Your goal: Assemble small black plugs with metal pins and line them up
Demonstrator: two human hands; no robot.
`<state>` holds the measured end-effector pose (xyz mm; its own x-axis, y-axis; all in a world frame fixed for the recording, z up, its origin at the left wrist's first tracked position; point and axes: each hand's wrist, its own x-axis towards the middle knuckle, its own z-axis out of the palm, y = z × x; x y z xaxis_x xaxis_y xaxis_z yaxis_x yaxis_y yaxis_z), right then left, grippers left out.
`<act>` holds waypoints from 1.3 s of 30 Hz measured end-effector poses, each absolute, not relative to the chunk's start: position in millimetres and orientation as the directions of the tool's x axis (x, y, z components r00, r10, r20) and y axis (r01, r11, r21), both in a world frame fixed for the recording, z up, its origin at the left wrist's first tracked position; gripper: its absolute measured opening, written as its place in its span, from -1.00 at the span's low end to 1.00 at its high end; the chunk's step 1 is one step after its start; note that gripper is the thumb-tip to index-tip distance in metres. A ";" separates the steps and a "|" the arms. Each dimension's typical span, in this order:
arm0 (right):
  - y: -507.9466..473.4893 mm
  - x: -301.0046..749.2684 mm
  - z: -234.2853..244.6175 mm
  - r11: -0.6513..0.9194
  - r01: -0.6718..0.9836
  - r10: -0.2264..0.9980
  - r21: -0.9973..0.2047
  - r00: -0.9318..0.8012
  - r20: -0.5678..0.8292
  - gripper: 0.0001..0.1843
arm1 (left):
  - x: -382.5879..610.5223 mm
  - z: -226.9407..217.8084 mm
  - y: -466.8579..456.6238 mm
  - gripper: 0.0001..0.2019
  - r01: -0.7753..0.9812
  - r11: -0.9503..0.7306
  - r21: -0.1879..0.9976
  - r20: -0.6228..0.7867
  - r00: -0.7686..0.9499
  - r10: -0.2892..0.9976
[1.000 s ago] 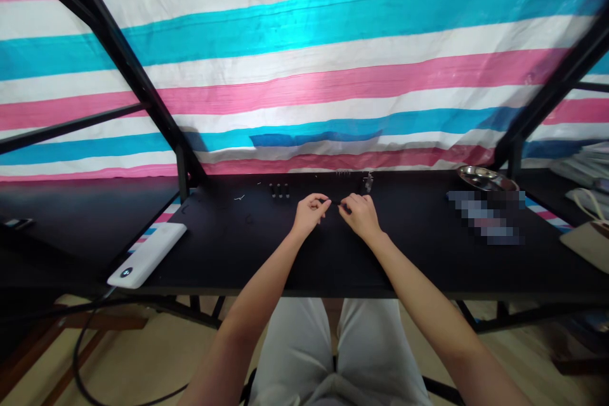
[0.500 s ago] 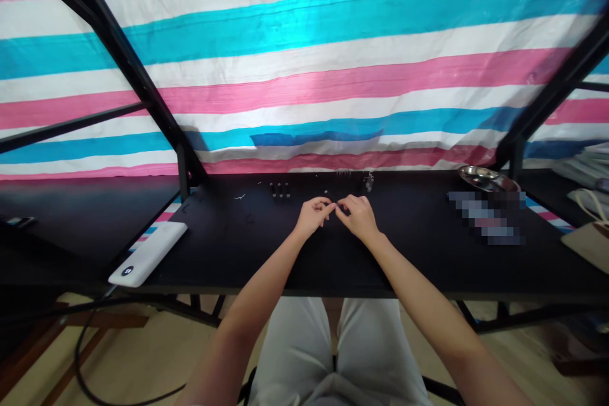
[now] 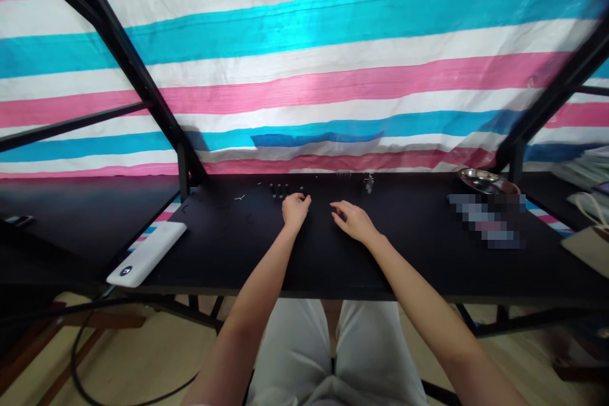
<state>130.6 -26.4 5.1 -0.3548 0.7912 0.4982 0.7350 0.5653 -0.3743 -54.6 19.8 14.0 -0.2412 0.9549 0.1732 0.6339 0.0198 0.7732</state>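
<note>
My left hand (image 3: 295, 210) is closed, low over the black table, just right of a row of small dark cylinders (image 3: 280, 191) with silvery ends. A similar small dark piece with a silvery tip (image 3: 301, 189) pokes out beyond its fingers, which hide the rest. Apart from it, on the right, my right hand (image 3: 354, 219) hovers with thumb and forefinger parted and nothing visible between them. Behind the right hand lies a little cluster of clear and shiny bits (image 3: 370, 183). Several tiny silvery parts (image 3: 343, 174) are lined up at the table's back edge.
A white power bank (image 3: 147, 255) with a cable lies at the left of the black table (image 3: 219, 247). Thin white scraps (image 3: 240, 197) are at the back left. A steel dish (image 3: 489, 181) and a blurred-out item (image 3: 488, 219) sit on the right. Striped sheeting hangs behind.
My hands were together at the fingertips. The left has moved left with the small dark piece, towards the row of cylinders; the right has stayed nearly in place and its fingers have parted.
</note>
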 end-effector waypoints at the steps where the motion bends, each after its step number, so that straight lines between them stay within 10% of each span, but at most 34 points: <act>1: -26.1 131.0 4.6 0.558 0.734 0.801 -0.387 -0.354 0.483 -0.68 | -58.7 16.2 23.6 -0.76 0.691 0.062 0.720 0.168 -0.261 0.951; 13: -25.6 132.4 3.5 0.541 0.712 0.825 -0.447 -0.348 0.444 -0.66 | -63.6 18.2 42.6 -0.75 0.906 0.188 0.380 0.168 -0.267 0.949; 28: -22.2 139.7 5.3 0.516 0.704 0.826 -0.487 -0.259 0.500 -0.71 | -67.2 19.5 47.5 -0.77 0.902 0.242 0.357 0.119 -0.302 0.946; 39: 4.2 198.7 -12.1 -0.096 0.832 0.823 -0.547 0.375 0.427 -0.79 | -56.2 24.1 30.0 -0.77 0.951 0.113 0.288 0.139 -0.159 0.977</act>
